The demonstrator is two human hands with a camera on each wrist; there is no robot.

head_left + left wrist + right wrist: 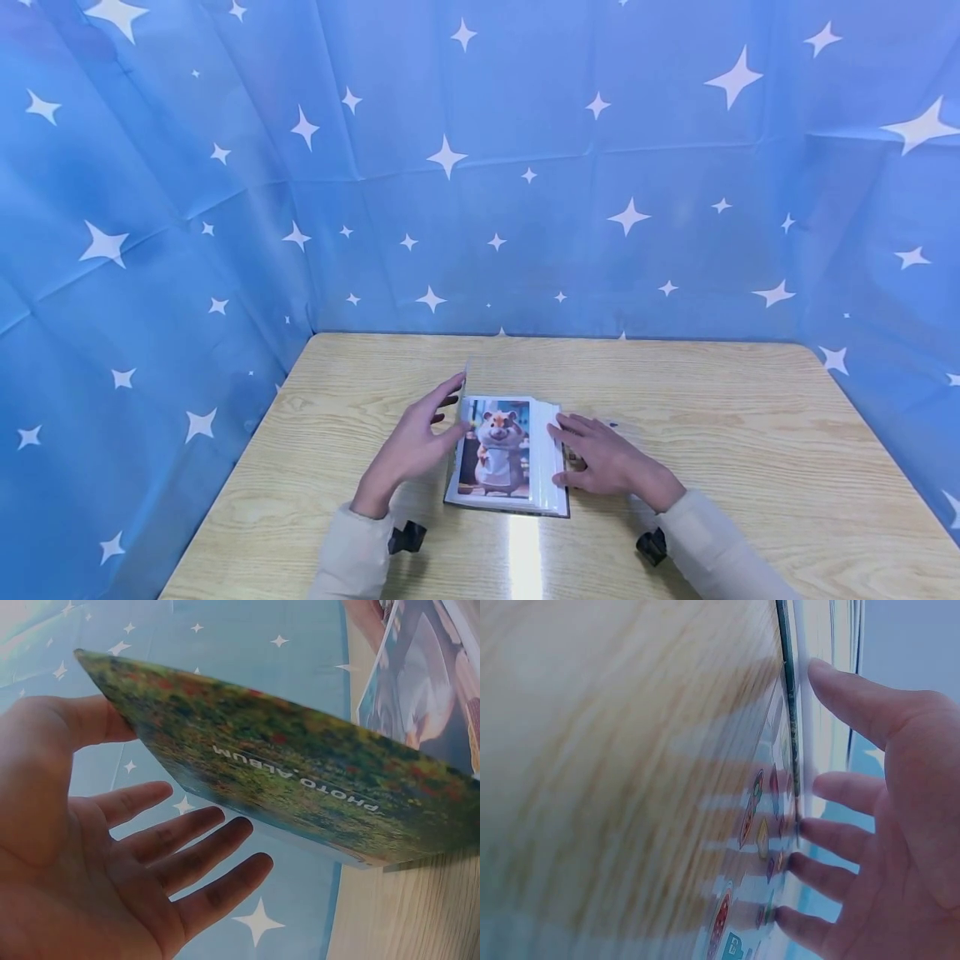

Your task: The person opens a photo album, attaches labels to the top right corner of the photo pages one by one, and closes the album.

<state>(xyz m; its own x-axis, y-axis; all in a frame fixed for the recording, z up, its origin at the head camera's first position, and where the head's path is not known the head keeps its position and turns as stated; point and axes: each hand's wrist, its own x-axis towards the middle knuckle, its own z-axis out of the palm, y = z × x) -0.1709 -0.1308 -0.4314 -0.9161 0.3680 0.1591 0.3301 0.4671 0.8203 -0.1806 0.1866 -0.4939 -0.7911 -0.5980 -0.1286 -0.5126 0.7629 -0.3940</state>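
A photo album lies opened on the table, with a hamster picture on its left part and white page edges to the right. Its cover, printed with a flowery pattern and the words PHOTO ALBUM, stands tilted up on the left side. My left hand is at that cover; the thumb touches its edge while the other fingers spread loosely behind it. At the album's right edge, my right hand has its fingers spread, the fingertips on or close to the edge.
A clear sheet with small colourful stickers lies on the wooden table beside the album, partly under my right hand. Blue cloth with white stars hangs behind the table and at both sides. Black wrist mounts sit below the hands.
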